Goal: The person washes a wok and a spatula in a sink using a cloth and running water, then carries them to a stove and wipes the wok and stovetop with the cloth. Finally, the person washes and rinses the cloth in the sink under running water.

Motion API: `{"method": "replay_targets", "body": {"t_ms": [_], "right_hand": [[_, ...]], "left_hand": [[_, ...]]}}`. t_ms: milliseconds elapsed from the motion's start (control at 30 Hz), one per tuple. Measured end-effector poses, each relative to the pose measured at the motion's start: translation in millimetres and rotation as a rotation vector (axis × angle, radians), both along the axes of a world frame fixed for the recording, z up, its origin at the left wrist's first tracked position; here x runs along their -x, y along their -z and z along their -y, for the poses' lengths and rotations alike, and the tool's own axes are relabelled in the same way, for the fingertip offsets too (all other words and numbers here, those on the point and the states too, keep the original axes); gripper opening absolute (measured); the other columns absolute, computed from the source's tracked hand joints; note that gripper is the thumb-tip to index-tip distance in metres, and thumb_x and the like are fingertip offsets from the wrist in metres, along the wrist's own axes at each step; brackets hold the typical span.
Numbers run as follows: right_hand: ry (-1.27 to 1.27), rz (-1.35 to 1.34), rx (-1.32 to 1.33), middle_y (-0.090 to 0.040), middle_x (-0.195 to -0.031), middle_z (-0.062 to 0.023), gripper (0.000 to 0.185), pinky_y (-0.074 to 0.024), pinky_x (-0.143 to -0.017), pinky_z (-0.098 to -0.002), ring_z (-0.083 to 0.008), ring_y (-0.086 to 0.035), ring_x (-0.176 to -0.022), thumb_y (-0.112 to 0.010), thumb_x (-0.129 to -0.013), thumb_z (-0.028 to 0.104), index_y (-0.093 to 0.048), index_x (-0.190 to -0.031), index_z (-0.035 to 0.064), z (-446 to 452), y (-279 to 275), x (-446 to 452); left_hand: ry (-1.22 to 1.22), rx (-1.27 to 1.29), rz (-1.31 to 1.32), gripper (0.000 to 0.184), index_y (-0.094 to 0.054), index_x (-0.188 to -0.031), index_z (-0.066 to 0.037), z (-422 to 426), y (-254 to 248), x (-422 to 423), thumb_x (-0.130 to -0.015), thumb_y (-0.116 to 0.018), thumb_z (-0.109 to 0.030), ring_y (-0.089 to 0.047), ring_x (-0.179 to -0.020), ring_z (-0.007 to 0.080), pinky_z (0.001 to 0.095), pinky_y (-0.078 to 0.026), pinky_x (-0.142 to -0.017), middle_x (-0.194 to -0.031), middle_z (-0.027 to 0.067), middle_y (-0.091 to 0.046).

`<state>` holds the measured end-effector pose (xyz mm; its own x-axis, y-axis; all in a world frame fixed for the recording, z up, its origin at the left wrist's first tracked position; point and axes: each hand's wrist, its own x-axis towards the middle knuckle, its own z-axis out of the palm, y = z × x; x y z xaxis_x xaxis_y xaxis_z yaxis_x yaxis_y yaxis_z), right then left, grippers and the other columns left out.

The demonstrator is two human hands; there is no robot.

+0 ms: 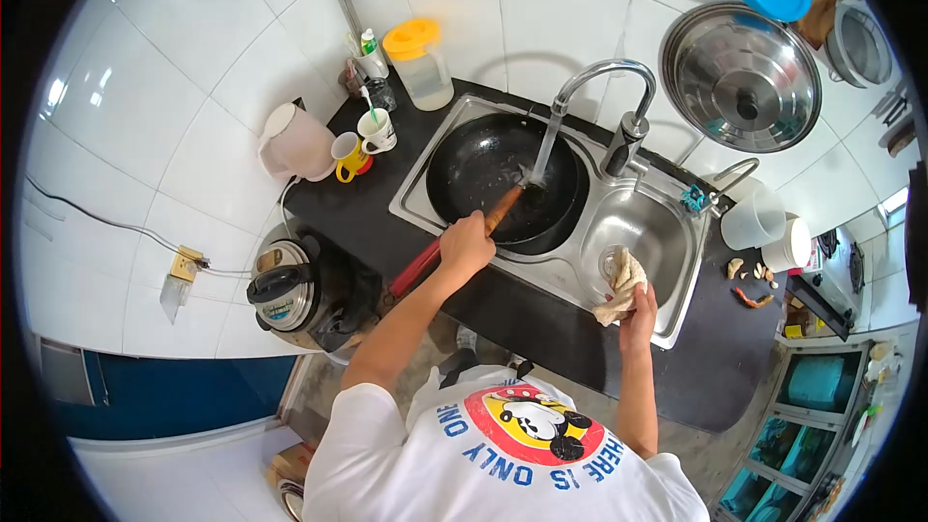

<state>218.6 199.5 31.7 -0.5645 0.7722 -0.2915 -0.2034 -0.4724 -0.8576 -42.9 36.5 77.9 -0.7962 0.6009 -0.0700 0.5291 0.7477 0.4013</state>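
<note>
View: the head camera's, the only one; I took the faucet (628, 126) as landmark.
Wok: the black wok (472, 169) sat in the steel sink (414, 201), left of the faucet and nearer the person, under its stream; broad and stiff, probably heavy, its wet surface likely slippery.
Wooden handle (504, 212): in front of the faucet and to its left, slanting over the wok, its metal end in the water; it looked light and rigid, best held on the wood.
Left hand (467, 246): fingers clamped around that wooden handle.
Red handle (416, 269): farther left of the faucet, past the left wrist; I couldn't tell what it belonged to.
Cloth (620, 282): straight in front of the faucet, at the basin's near edge; seemingly soft and limp, easiest gripped bunched.
Right hand (638, 317): fingers closed on the cloth's near side.
</note>
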Motion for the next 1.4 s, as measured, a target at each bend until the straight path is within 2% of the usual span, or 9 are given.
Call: {"method": "replay_targets", "body": {"t_ms": [467, 600, 800, 833, 933, 1033, 1233, 1367, 1400], "right_hand": [[0.022, 0.0, 0.06, -0.06, -0.107, -0.0101, 0.034, -0.0521, -0.078, -0.0338, -0.0184, -0.06, -0.094, -0.041, -0.096, 0.024, -0.047, -0.122, 0.0031, 30.3, -3.0, 29.5], [-0.044, -0.028, 0.083, -0.059, -0.11, -0.0108, 0.035, -0.0518, -0.08, -0.0355, -0.0198, -0.059, -0.097, -0.04, -0.095, 0.024, -0.045, -0.123, 0.0035, 32.8, -0.6, 45.6], [-0.166, -0.336, 0.478, -0.051, -0.124, -0.0131, 0.044, -0.0425, -0.095, -0.0431, -0.0262, -0.052, -0.111, -0.037, -0.096, 0.028, -0.036, -0.133, 0.0049, 21.2, 5.2, 89.9], [-0.185, -0.419, 0.528, -0.048, -0.128, -0.013, 0.044, -0.0337, -0.103, -0.0463, -0.0289, -0.048, -0.116, -0.033, -0.096, 0.029, -0.035, -0.134, 0.0057, 18.8, -3.7, 104.5], [-0.281, -0.329, 0.445, -0.049, -0.127, -0.0112, 0.046, -0.0353, -0.101, -0.0444, -0.0271, -0.048, -0.115, -0.036, -0.096, 0.032, -0.036, -0.134, 0.0066, -0.6, -1.3, 151.0], [-0.283, -0.007, 0.057, -0.054, -0.118, -0.0056, 0.041, -0.0422, -0.09, -0.0334, -0.0162, -0.052, -0.106, -0.041, -0.096, 0.031, -0.042, -0.13, 0.0068, -10.7, -0.5, 198.4], [-0.349, -0.053, 0.057, -0.059, -0.103, -0.0052, 0.034, -0.049, -0.076, -0.0293, -0.0153, -0.058, -0.088, -0.04, -0.097, 0.02, -0.046, -0.126, 0.005, -18.4, 11.9, 240.2], [-0.254, -0.722, 1.01, -0.052, -0.104, -0.0173, 0.038, -0.0438, -0.047, -0.0216, -0.0149, -0.051, -0.066, -0.047, -0.087, 0.01, -0.045, -0.124, -0.0001, -52.9, 63.3, 236.1], [-0.247, -0.726, 0.966, -0.052, -0.104, -0.0185, 0.039, -0.0428, -0.046, -0.0212, -0.0149, -0.05, -0.065, -0.046, -0.087, 0.011, -0.044, -0.124, -0.0008, -39.3, 57.9, 235.2]], "left_hand": [[0.132, -0.025, -0.029, 0.022, -0.058, -0.09, -0.006, 73.0, -5.3, 9.5, -0.069, -0.06, -0.009, -0.061, -0.072, 0.035, 0.0434, -0.048, -0.062, -0.076, 0.0151, -0.063], [0.094, -0.24, -0.077, 0.023, -0.059, -0.09, -0.008, 108.7, 10.2, 18.5, -0.067, -0.061, -0.01, -0.06, -0.07, 0.0358, 0.0438, -0.046, -0.059, -0.072, 0.0156, -0.061], [-0.077, -0.339, -0.079, 0.018, -0.057, -0.086, -0.009, 140.0, 25.3, 29.7, -0.069, -0.062, -0.01, -0.059, -0.067, 0.0364, 0.0431, -0.044, -0.057, -0.069, 0.0167, -0.059], [-0.111, -0.319, -0.094, 0.018, -0.057, -0.086, -0.009, 143.4, 27.0, 31.9, -0.069, -0.062, -0.01, -0.059, -0.067, 0.0364, 0.0427, -0.044, -0.057, -0.069, 0.0164, -0.059], [-0.185, -0.301, -0.06, 0.018, -0.056, -0.084, -0.008, 150.7, 25.2, 34.0, -0.069, -0.064, -0.01, -0.059, -0.068, 0.0362, 0.0414, -0.044, -0.057, -0.07, 0.0159, -0.059], [-0.247, -0.318, -0.047, 0.019, -0.056, -0.084, -0.008, 165.4, 26.9, 29.1, -0.068, -0.065, -0.008, -0.059, -0.07, 0.0362, 0.0401, -0.045, -0.058, -0.072, 0.0162, -0.059], [-0.304, -0.371, -0.062, 0.023, -0.057, -0.086, -0.004, 184.1, 37.7, 16.0, -0.067, -0.069, -0.007, -0.06, -0.067, 0.0357, 0.0371, -0.046, -0.059, -0.069, 0.0175, -0.058], [-0.378, -0.386, 0.031, 0.024, -0.057, -0.086, -0.004, 187.0, 41.8, 7.7, -0.066, -0.07, -0.007, -0.059, -0.069, 0.0352, 0.0361, -0.046, -0.062, -0.073, 0.0171, -0.058], [-0.357, -0.38, 0.002, 0.025, -0.057, -0.087, -0.003, 188.4, 45.0, 5.2, -0.066, -0.07, -0.007, -0.058, -0.071, 0.0349, 0.0356, -0.046, -0.064, -0.075, 0.017, -0.058]]}}
